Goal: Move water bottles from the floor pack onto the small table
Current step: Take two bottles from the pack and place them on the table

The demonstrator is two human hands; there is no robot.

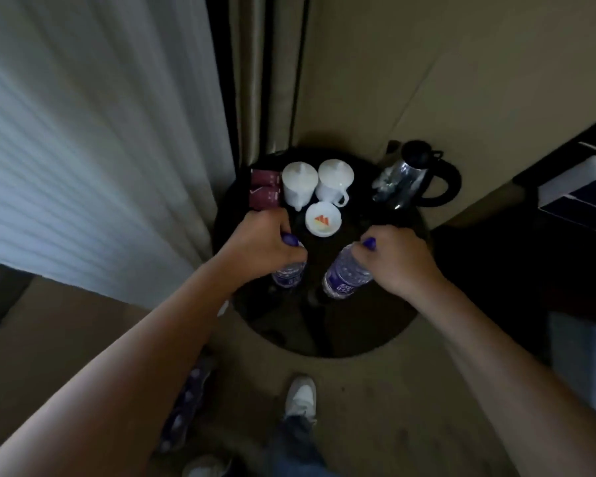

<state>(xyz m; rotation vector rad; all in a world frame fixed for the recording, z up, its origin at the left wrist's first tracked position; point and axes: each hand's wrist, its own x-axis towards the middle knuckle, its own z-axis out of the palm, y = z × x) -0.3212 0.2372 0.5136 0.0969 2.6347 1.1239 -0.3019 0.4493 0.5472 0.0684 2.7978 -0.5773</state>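
Your left hand (258, 241) grasps one bottle (288, 274), right hand (398, 259) another bottle (346, 275) — both upright on the small table (358, 325).

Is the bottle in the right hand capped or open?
Capped. The purple cap shows beside the right hand, which grips the neck of the water bottle over the small table.

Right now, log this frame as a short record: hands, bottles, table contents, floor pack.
left hand: gripping the left bottle near its purple cap
right hand: gripping the right bottle near its cap
bottles: both upright over the small table; contact with the top unclear
table contents: two white cups, white dish, kettle, maroon packets
floor pack: partly hidden under the left arm
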